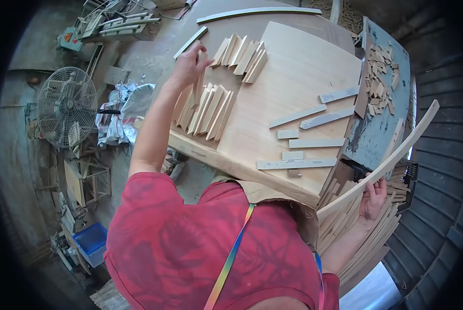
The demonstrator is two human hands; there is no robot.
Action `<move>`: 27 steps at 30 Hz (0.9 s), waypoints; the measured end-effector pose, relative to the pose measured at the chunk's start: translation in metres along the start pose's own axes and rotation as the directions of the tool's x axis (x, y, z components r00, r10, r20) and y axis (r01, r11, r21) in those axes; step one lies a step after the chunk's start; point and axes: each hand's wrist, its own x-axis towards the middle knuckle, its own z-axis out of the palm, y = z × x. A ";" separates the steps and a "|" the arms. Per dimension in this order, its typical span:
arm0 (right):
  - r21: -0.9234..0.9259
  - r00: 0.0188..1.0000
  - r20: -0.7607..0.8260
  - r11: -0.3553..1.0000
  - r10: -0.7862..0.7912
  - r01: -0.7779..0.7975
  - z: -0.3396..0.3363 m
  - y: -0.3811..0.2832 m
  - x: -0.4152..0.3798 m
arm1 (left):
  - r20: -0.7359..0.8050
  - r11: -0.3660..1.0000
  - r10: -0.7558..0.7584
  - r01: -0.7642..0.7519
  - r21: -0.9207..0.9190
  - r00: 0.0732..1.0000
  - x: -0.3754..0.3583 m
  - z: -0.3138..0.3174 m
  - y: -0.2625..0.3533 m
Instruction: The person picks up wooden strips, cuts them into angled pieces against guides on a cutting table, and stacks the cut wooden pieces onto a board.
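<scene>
Over the left part of the wooden workbench (293, 57), my left hand (191, 63) is closed round a thin wooden piece (200, 77). Beneath and beside it stand a near row of thin wooden pieces (210, 111) and a far row (241, 54). On the right, my right hand (373, 199) grips a long curved wooden strip (391, 163) beyond the bench's right edge. Several flat pale bars (316, 142) lie on the board between my hands, with a small block (294, 173) near the front edge.
A blue-green table (365, 139) at the right bears small wood offcuts (378, 77). Long strips (368, 248) are stacked below my right arm. At the left are a large fan (67, 106), a white sack (119, 111) and a blue bin (92, 240).
</scene>
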 end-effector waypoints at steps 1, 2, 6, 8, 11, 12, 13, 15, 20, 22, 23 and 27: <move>0.003 1.000 -0.014 1.000 0.005 -0.005 -0.001 0.001 0.004 | 0.050 1.000 -0.018 0.017 0.017 0.999 -0.012 0.002 -0.013; 0.008 1.000 -0.031 1.000 0.007 -0.007 -0.002 0.003 0.007 | 0.101 0.999 -0.032 0.029 0.034 0.994 -0.023 0.008 -0.025; 0.003 0.999 -0.047 1.000 -0.024 0.024 -0.002 0.004 0.020 | 0.051 0.980 0.088 -0.095 0.173 0.995 -0.057 0.040 -0.053; -0.004 0.998 -0.046 0.999 -0.046 0.046 -0.004 0.002 0.026 | 0.003 0.959 0.162 -0.159 0.233 0.987 -0.061 0.047 -0.059; -0.008 0.996 0.005 0.996 -0.086 0.086 -0.009 0.000 0.029 | -0.371 0.924 0.295 -0.164 0.346 0.880 -0.058 0.032 -0.030; -0.011 0.997 0.005 0.996 -0.083 0.083 -0.007 0.001 0.032 | -0.369 0.925 0.292 -0.162 0.344 0.882 -0.055 0.027 -0.012; 0.025 0.993 -0.006 0.993 -0.115 0.115 -0.002 0.001 0.037 | -0.334 0.996 0.086 -0.071 0.058 0.938 -0.054 0.020 0.027; 0.087 0.982 -0.039 0.978 -0.186 0.189 0.004 0.000 0.044 | -0.108 0.873 0.019 -0.069 -0.482 0.994 -0.062 0.051 0.079; 0.448 0.953 0.159 0.879 -0.259 0.164 0.026 0.015 0.073 | 0.711 0.415 0.538 0.592 -0.691 0.453 -0.136 0.168 0.244; 0.581 0.875 0.331 0.807 -0.353 0.106 0.043 0.019 0.080 | 0.739 0.248 0.670 0.916 -0.315 0.073 -0.148 0.162 0.277; 0.639 0.823 0.399 0.766 -0.403 0.065 0.046 0.020 0.077 | 0.735 0.239 0.674 0.921 -0.307 0.070 -0.153 0.170 0.280; 0.643 0.838 0.388 0.764 -0.383 0.052 0.051 0.020 0.066 | 0.536 0.069 0.844 0.994 -0.089 -0.011 -0.160 0.186 0.278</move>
